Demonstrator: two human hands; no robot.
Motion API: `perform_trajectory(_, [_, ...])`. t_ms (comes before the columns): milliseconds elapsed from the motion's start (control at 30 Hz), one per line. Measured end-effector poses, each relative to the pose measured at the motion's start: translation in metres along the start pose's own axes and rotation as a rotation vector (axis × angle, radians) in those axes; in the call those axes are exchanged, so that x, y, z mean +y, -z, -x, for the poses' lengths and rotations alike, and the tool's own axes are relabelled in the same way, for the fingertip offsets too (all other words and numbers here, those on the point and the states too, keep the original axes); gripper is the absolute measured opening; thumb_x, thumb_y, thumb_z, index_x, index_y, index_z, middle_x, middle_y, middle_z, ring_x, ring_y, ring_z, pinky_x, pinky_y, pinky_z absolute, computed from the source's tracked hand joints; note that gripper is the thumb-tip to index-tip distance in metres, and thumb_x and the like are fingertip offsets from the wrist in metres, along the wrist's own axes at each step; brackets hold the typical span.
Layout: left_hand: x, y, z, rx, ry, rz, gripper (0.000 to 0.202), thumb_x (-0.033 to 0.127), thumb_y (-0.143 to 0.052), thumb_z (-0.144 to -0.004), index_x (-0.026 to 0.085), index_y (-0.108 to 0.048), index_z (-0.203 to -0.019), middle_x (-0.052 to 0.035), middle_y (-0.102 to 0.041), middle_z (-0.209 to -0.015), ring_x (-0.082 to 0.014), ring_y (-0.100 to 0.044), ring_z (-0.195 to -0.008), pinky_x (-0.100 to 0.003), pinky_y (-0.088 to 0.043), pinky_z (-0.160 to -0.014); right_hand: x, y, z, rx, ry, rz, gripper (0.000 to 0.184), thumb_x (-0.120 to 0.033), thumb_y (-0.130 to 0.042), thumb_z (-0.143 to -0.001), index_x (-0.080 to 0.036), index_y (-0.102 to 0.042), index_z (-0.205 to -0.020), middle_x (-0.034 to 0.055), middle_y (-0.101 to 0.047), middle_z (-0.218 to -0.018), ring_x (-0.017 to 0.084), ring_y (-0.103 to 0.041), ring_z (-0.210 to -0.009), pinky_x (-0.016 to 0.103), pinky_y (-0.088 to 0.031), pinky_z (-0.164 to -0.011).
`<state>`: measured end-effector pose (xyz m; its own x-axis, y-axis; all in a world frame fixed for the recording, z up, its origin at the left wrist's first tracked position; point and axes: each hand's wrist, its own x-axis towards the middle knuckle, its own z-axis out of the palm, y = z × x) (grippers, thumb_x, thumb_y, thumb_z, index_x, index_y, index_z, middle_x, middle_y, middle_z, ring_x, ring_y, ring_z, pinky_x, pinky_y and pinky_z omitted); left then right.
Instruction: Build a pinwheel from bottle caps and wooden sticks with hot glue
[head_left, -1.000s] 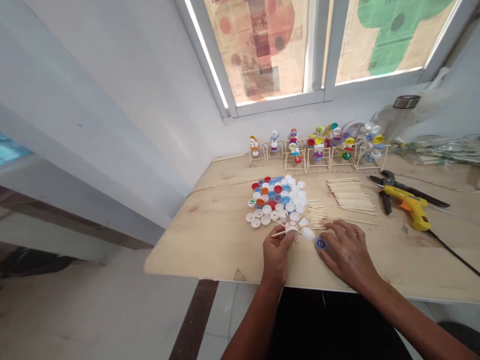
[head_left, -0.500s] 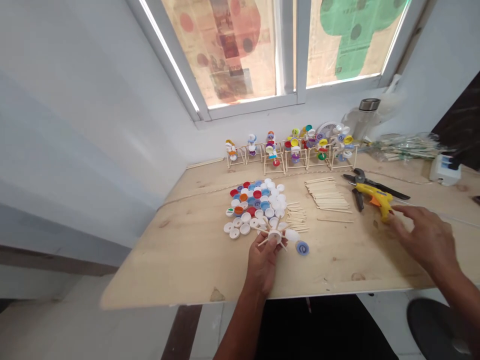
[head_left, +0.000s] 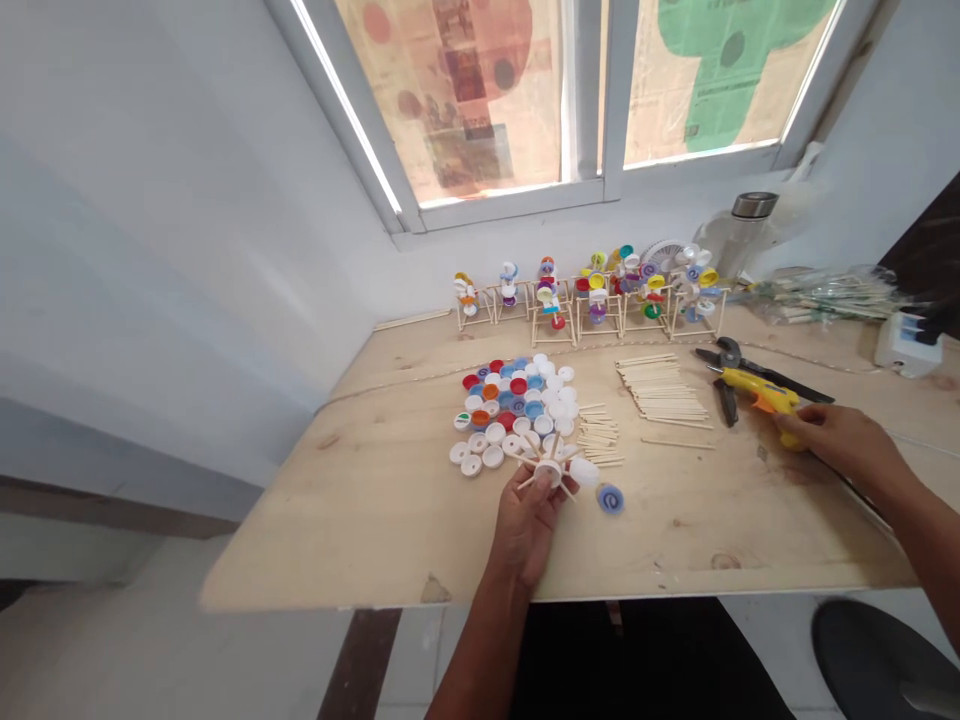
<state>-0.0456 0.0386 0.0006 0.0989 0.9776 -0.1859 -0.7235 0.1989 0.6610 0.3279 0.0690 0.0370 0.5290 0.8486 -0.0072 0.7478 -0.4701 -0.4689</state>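
My left hand [head_left: 528,522] pinches a white bottle cap with wooden sticks radiating from it [head_left: 549,471], held just above the wooden tabletop [head_left: 375,500]. A blue cap [head_left: 610,498] lies on the wood just right of it. Far to the right, my right hand [head_left: 840,441] is wrapped around the handle of a yellow glue gun [head_left: 761,394], which still rests on the table. A heap of coloured and white bottle caps [head_left: 514,405] sits just beyond my left hand.
Short sticks [head_left: 598,433] and a pile of longer sticks [head_left: 663,388] lie mid-table. Black pliers [head_left: 726,365] rest beside the glue gun. Finished cap-and-stick models [head_left: 592,295] line the back wall under the window. A jar [head_left: 739,235], bagged sticks [head_left: 817,295] and a white box [head_left: 904,343] stand at right.
My right hand left the blue cap, swung right across the table and closed on the glue gun's handle. My left hand kept hold of the cap with sticks. The view panned right.
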Motion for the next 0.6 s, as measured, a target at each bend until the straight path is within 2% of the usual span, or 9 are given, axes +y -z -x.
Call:
perform_trajectory(133, [-0.001, 0.002, -0.001, -0.002, -0.002, 0.025, 0.022, 0.024, -0.080, -0.067, 0.015, -0.066, -0.081, -0.0039, -0.069, -0.083, -0.0143, -0.064, -0.074, -0.032, -0.050, -0.079, -0.001, 0.002, 0.002, -0.107, -0.094, -0.324, 0.026, -0.043, -0.063, -0.061, -0.018, -0.060, -0.067, 0.0083, -0.062, -0.067, 0.021, -0.057, -0.064, 0.030, -0.042, -0.055])
perform_trajectory(233, [-0.001, 0.002, -0.001, 0.003, 0.006, 0.031, 0.026, 0.026, -0.080, -0.066, 0.014, -0.066, -0.084, -0.0052, -0.070, -0.086, -0.0153, -0.065, -0.076, -0.032, -0.050, -0.079, -0.008, 0.007, 0.011, -0.158, -0.108, -0.522, 0.031, -0.045, -0.065, -0.056, -0.020, -0.057, -0.071, 0.0058, -0.059, -0.071, 0.018, -0.054, -0.064, 0.028, -0.043, -0.052])
perform_trajectory(300, [-0.001, 0.001, -0.001, 0.008, 0.015, 0.039, 0.029, 0.026, -0.081, -0.065, 0.014, -0.065, -0.086, -0.0064, -0.071, -0.088, -0.0165, -0.065, -0.079, -0.032, -0.050, -0.079, -0.016, 0.013, 0.021, -0.185, -0.124, -0.665, 0.032, -0.045, -0.064, -0.059, -0.020, -0.056, -0.078, 0.0053, -0.058, -0.077, 0.016, -0.053, -0.064, 0.028, -0.045, -0.053])
perform_trajectory(367, [0.000, -0.001, 0.000, 0.018, 0.020, 0.047, 0.031, 0.026, -0.082, -0.063, 0.014, -0.063, -0.084, -0.0067, -0.071, -0.088, -0.0171, -0.066, -0.079, -0.032, -0.050, -0.079, -0.028, 0.020, 0.034, -0.235, -0.151, -0.882, 0.031, -0.043, -0.062, -0.068, -0.022, -0.057, -0.090, 0.0060, -0.058, -0.084, 0.016, -0.054, -0.068, 0.030, -0.047, -0.058])
perform_trajectory(467, [0.001, -0.003, 0.000, 0.033, 0.019, 0.050, 0.032, 0.027, -0.083, -0.061, 0.015, -0.062, -0.081, -0.0056, -0.070, -0.084, -0.0172, -0.066, -0.076, -0.033, -0.050, -0.079, -0.048, 0.026, 0.054, -0.327, -0.149, -1.131, 0.031, -0.048, -0.049, -0.083, -0.024, -0.057, -0.101, 0.0082, -0.054, -0.088, 0.016, -0.050, -0.066, 0.032, -0.042, -0.054])
perform_trajectory(533, [0.001, -0.005, 0.001, 0.035, 0.015, 0.053, 0.033, 0.028, -0.084, -0.060, 0.014, -0.062, -0.080, -0.0051, -0.070, -0.082, -0.0167, -0.066, -0.074, -0.033, -0.050, -0.079, -0.061, 0.024, 0.066, -0.378, -0.110, -1.185, 0.035, -0.054, -0.042, -0.086, -0.024, -0.056, -0.097, 0.0074, -0.050, -0.083, 0.016, -0.044, -0.062, 0.032, -0.036, -0.049])
perform_trajectory(600, [0.001, -0.005, 0.001, 0.029, 0.011, 0.064, 0.034, 0.028, -0.085, -0.059, 0.014, -0.062, -0.079, -0.0051, -0.070, -0.082, -0.0161, -0.066, -0.072, -0.033, -0.050, -0.079, -0.071, 0.019, 0.076, -0.417, -0.068, -1.257, 0.033, -0.055, -0.044, -0.084, -0.024, -0.053, -0.088, 0.0044, -0.043, -0.076, 0.014, -0.038, -0.058, 0.032, -0.031, -0.048])
